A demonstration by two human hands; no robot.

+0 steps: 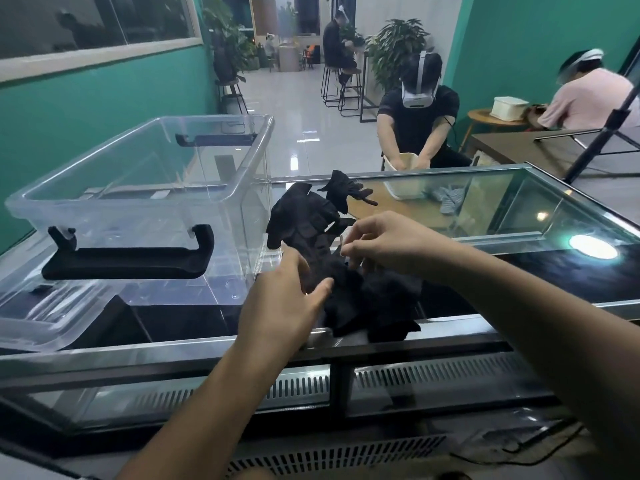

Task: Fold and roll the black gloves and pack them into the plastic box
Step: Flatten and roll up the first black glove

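Observation:
A heap of black gloves [367,299] lies on the glass counter top [519,209], just right of the clear plastic box [145,188]. The box stands open with black clip handles and nothing black inside. More black gloves [304,220] stick up with fingers spread above the heap. My left hand [280,306] rests on the left side of the heap, thumb pressed against the fabric. My right hand [384,242] pinches a glove at the top of the heap between thumb and fingers.
The box's clear lid [45,313] lies at the counter's front left. A person in a headset [419,109] works at a cream tub [408,178] beyond the counter. A black tripod leg [602,133] slants at the far right. A lamp reflection [592,245] glares on the glass.

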